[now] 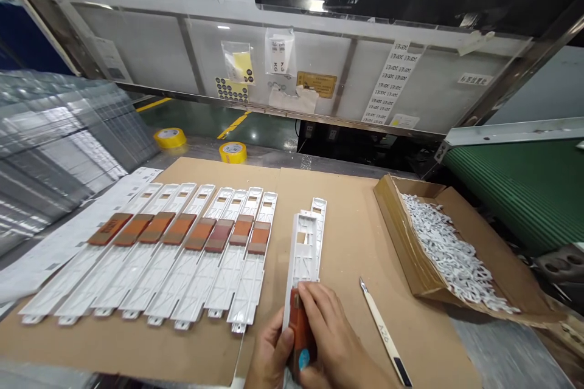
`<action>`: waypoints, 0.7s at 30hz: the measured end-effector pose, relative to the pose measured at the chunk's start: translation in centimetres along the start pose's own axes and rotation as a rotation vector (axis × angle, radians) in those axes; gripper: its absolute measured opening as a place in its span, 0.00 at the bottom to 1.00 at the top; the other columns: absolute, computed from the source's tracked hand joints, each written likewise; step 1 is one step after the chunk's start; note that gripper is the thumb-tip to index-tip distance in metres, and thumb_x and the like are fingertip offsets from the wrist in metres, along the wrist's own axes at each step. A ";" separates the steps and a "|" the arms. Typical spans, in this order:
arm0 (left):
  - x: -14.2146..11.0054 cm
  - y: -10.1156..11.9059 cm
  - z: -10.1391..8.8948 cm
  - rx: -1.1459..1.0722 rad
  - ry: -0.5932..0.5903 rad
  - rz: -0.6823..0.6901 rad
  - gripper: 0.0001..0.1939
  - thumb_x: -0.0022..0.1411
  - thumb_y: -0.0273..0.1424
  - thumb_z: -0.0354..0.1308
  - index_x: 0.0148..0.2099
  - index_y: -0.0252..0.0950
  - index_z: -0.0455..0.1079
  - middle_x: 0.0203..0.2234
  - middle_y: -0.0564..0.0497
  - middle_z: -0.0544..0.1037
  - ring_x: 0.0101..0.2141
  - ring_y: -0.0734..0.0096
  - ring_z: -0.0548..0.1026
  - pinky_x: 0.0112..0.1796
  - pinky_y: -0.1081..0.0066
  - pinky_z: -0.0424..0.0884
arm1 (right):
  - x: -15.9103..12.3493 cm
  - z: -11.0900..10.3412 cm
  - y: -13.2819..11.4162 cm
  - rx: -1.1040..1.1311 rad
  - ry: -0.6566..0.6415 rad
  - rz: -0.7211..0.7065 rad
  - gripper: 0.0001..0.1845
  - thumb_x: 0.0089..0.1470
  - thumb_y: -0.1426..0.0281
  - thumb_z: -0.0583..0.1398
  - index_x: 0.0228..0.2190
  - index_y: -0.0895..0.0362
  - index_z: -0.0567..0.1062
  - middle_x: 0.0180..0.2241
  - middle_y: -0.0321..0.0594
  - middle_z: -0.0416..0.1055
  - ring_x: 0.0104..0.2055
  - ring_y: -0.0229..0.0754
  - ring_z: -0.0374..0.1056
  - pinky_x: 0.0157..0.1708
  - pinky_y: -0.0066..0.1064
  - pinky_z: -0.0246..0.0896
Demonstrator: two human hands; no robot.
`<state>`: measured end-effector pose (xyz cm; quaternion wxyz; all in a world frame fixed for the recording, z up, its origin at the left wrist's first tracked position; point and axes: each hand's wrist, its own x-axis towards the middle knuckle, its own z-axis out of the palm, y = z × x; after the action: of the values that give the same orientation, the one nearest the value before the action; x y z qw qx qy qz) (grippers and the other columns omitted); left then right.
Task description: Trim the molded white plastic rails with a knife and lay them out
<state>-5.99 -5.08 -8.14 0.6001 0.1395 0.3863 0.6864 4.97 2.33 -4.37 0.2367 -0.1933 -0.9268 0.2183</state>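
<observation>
The white plastic frame is gripped at its near end by both hands and is tilted up on its long edge. The left hand is curled around the frame from the left, and the right hand is closed over an orange pad, with its fingers laid across it. The pad appears to be pressed against the frame, though its near end is partly hidden. A steady hold is given by this grip: the frame is braced by the left hand while pressure is spread along the pad by the right. A second frame lies just beyond on a cardboard sheet. To the left, eight padded frames are lined up side by side. To the right lie a craft knife and an open box of small white plastic pieces. Two rolls of yellow tape stand farther off.
</observation>
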 end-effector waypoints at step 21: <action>-3.8 -0.9 -0.3 0.329 0.110 -0.018 0.25 0.49 0.39 0.64 0.49 0.37 0.72 0.43 0.44 0.76 0.50 0.47 0.68 0.53 0.58 0.60 | 1.3 2.3 -2.3 0.735 0.415 0.819 0.24 0.59 0.52 0.47 0.47 0.56 0.62 0.37 0.43 0.71 0.37 0.44 0.70 0.36 0.33 0.65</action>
<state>-4.64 -8.75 -7.93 0.5534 0.1946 0.5270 0.6150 2.18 0.29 -4.57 0.3608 -0.4796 -0.5743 0.5568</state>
